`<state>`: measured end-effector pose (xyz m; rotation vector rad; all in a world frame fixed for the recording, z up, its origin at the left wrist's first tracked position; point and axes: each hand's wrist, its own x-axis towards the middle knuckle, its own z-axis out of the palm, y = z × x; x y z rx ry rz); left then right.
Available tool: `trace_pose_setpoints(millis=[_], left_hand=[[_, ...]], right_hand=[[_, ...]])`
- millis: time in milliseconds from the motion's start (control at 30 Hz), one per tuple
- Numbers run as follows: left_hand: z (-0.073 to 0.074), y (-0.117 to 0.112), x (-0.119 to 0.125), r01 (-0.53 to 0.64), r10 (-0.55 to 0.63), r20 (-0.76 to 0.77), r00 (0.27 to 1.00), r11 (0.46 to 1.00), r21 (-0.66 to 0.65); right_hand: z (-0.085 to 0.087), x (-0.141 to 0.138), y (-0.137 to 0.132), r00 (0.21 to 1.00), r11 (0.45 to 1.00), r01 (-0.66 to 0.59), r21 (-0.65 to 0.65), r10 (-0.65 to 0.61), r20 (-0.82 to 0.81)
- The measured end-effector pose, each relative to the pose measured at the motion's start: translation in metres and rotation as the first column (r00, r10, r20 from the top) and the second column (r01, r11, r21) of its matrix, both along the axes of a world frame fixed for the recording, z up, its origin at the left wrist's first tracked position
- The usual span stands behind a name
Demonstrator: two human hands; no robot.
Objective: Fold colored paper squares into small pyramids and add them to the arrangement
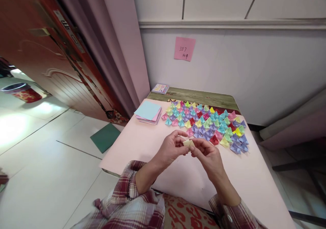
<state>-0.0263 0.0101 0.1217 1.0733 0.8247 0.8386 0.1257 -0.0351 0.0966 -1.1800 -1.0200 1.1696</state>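
Pale wall (229, 62) rises behind a pink-topped table (137, 147). Across its far right half, small folded paper pieces (206, 123) in many colours crowd together in uneven rows; a reach too far forward could knock them out of line. Left of them sits a stack of square paper (148, 110), its edges not quite flush, so a passing elbow might scatter it. Just on the near side of the rows, held above the table, the left hand (171, 147) and the right hand (208, 154) pinch a cream paper piece (187, 143) between thumbs and fingers. Being so small and gripped near its edges, it could crease crookedly or tear if pulled unevenly, or slip down if either pinch slackens.
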Motion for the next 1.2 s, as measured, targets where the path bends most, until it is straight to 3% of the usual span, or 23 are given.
trace_pose_setpoints(millis=[133,233,433,667,867,1067,1200], left_hand=[[-0.002,-0.002,0.002,-0.001,0.001,0.016,1.0,0.999,-0.032],[-0.003,-0.005,0.002,0.063,-0.059,0.04,0.997,0.993,-0.096],[0.001,-0.007,0.002,0.057,-0.053,0.023,0.998,0.985,-0.165],[0.006,-0.01,0.004,0.054,-0.044,0.055,0.998,0.977,-0.208],[0.008,-0.011,0.002,0.103,-0.065,0.139,0.988,0.953,-0.285],[0.009,-0.013,-0.003,0.179,-0.134,0.204,0.97,0.959,-0.219],[0.005,-0.013,-0.002,0.131,-0.109,0.139,0.984,0.979,-0.157]], right_hand=[[-0.003,0.001,0.0,0.998,0.998,0.056,0.021,-0.057,0.007],[-0.004,-0.001,-0.002,0.995,0.994,0.101,0.048,-0.102,0.002],[-0.004,-0.002,-0.005,0.995,0.98,0.091,0.176,-0.098,0.029],[-0.005,0.01,-0.004,0.983,0.935,-0.02,0.354,-0.045,0.175],[0.007,0.024,-0.005,0.888,0.837,-0.206,0.507,-0.057,0.455],[0.013,0.03,-0.007,0.827,0.757,-0.286,0.588,-0.115,0.551],[0.008,0.032,-0.008,0.835,0.785,-0.295,0.545,-0.066,0.547]])
